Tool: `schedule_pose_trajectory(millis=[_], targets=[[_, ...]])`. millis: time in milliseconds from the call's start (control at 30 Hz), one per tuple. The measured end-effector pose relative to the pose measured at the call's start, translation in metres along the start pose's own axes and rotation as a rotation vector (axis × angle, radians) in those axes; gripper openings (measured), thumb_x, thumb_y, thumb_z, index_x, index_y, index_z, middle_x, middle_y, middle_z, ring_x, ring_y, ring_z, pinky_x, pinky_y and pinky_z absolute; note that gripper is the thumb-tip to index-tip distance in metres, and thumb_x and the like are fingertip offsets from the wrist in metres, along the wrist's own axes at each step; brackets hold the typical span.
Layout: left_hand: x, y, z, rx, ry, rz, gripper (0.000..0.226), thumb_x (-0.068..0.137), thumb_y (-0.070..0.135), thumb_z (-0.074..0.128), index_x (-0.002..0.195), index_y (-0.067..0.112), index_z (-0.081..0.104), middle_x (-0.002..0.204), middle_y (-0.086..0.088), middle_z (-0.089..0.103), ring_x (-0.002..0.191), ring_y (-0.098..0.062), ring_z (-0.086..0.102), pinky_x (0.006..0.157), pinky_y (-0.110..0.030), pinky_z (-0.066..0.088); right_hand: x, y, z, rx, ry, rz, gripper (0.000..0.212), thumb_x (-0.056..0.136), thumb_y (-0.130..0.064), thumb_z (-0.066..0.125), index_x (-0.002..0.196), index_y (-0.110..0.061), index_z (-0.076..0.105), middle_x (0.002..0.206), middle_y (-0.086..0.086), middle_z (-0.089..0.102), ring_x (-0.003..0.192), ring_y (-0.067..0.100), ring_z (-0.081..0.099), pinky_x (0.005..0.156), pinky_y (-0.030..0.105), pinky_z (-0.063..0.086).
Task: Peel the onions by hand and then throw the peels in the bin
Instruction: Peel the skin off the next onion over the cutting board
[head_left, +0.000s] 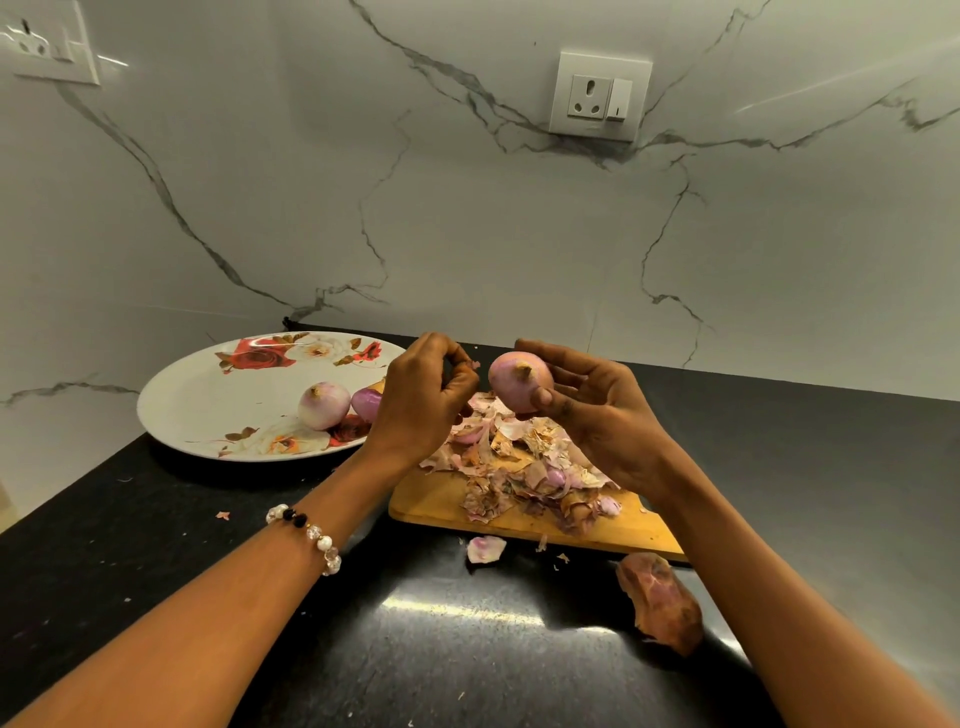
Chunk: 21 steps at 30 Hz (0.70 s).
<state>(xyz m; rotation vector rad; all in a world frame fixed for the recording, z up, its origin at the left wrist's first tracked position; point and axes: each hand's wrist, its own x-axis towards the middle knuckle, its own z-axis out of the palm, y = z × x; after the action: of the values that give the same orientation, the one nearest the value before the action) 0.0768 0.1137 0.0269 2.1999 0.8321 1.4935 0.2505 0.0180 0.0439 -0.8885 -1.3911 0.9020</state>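
My right hand (597, 415) grips a pale pink peeled onion (511, 382) above the wooden cutting board (441, 501), stem end facing me. My left hand (423, 400) is just left of it, fingers curled and pinching a small scrap of peel (471, 365). A heap of dry onion peels (524, 467) covers the board. Two peeled onions lie on the floral plate (208, 405): a pale one (323, 405) and a purple one (367, 402) partly hidden behind my left hand.
A large loose peel (662, 597) and a small pale one (485, 549) lie on the black counter (415, 649) in front of the board, with tiny scraps scattered about. A marble wall with a socket (600, 96) stands behind. No bin is in view.
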Motion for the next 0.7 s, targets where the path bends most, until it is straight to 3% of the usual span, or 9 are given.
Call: schedule_pose_trajectory(millis=[200, 300, 400, 533, 700], targets=[[-0.002, 0.007, -0.004, -0.156, -0.013, -0.106, 0.018, 0.090, 0.004, 0.061, 0.104, 0.015, 0.062, 0.091, -0.001, 0.067, 0.067, -0.012, 0.069, 0.058, -0.025, 0.058, 0.002, 0.000, -0.006, 0.154, -0.034, 0.015, 0.060, 0.071, -0.017, 0.078, 0.127, -0.005, 0.060, 0.131, 0.021, 0.058, 0.121, 0.035, 0.057, 0.087, 0.034, 0.055], [-0.002, 0.014, -0.007, -0.358, -0.104, -0.160, 0.020, 0.092, 0.007, 0.059, 0.111, 0.009, 0.066, 0.092, -0.006, 0.072, 0.071, -0.014, 0.072, 0.064, -0.029, 0.060, 0.002, 0.002, -0.008, 0.139, -0.028, 0.030, 0.066, 0.068, -0.019, 0.083, 0.128, -0.004, 0.060, 0.131, 0.023, 0.057, 0.121, 0.036, 0.057, 0.089, 0.033, 0.054], [-0.004, 0.018, -0.008, -0.497, -0.212, -0.207, 0.028, 0.089, 0.012, 0.062, 0.116, 0.011, 0.064, 0.096, -0.008, 0.072, 0.074, -0.022, 0.073, 0.065, -0.033, 0.060, 0.002, 0.002, -0.009, 0.095, -0.006, 0.033, 0.051, 0.076, -0.006, 0.074, 0.125, -0.006, 0.060, 0.130, 0.022, 0.057, 0.122, 0.036, 0.056, 0.091, 0.033, 0.054], [-0.004, 0.020, -0.009, -0.494, -0.270, -0.199, 0.025, 0.084, 0.011, 0.066, 0.109, 0.016, 0.066, 0.092, -0.006, 0.072, 0.075, -0.021, 0.073, 0.065, -0.031, 0.060, 0.001, 0.004, -0.011, -0.007, -0.026, 0.042, 0.047, 0.078, -0.001, 0.066, 0.124, -0.009, 0.061, 0.127, 0.017, 0.061, 0.119, 0.032, 0.059, 0.096, 0.039, 0.052], [-0.005, 0.017, -0.010, -0.465, -0.268, -0.208, 0.025, 0.084, 0.003, 0.067, 0.108, 0.008, 0.068, 0.091, -0.008, 0.072, 0.076, -0.020, 0.073, 0.065, -0.031, 0.060, 0.001, 0.007, -0.011, -0.068, -0.039, 0.059, 0.045, 0.084, 0.005, 0.063, 0.125, -0.011, 0.062, 0.127, 0.015, 0.062, 0.119, 0.031, 0.059, 0.098, 0.042, 0.051]])
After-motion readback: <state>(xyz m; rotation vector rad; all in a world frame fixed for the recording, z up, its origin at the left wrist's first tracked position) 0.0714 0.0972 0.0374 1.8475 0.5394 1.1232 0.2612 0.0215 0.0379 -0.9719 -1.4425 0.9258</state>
